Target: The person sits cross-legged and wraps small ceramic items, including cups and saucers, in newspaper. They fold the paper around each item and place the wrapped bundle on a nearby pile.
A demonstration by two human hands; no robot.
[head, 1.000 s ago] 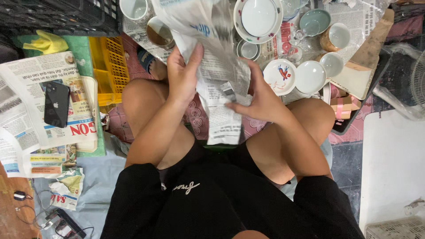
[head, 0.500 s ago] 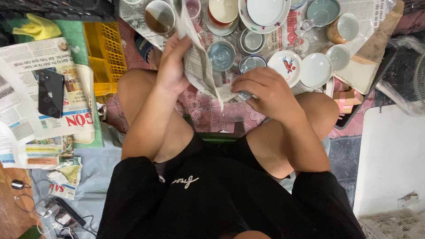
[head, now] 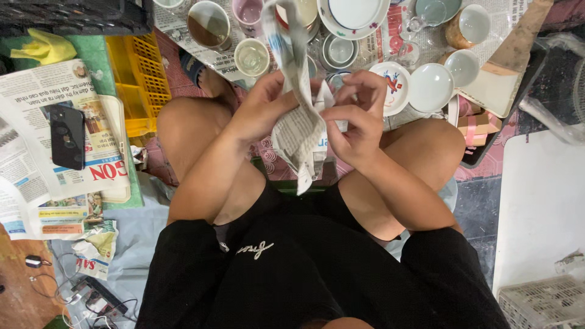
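Both-hand grip (head: 262, 113) (head: 356, 125) on crumpled newspaper bundle (head: 298, 131) above knees

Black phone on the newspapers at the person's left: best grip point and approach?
Pinch the black phone across its two long edges, coming straight down from above. It lies flat, camera side up, on the newspaper stack, long axis nearly vertical in the view, with both edges free. Thickness isn't readable.

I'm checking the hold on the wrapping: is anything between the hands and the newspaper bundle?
Nothing visible. The left hand and right hand both grip the newspaper bundle directly; what it wraps is hidden.
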